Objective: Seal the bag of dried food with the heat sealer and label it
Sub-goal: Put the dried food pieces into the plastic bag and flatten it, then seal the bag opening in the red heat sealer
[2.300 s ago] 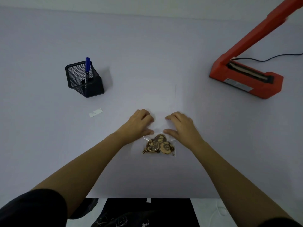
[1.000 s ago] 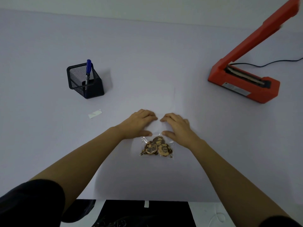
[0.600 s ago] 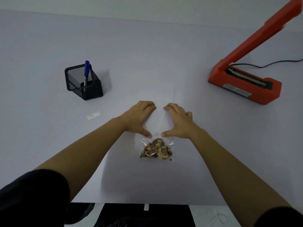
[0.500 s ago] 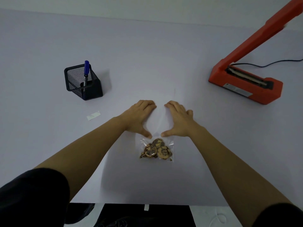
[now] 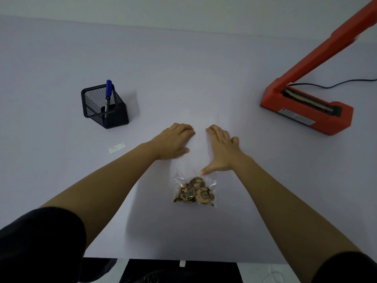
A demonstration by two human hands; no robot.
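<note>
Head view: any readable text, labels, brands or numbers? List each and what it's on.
No text reads legibly.
Silver plate on the heat sealer: print too small and blurred to read.
Blue marker in the mesh pen holder: barrel marking blurred, unreadable.
White label strip on the table: no writing can be made out.
Clear bag: no print visible.
</note>
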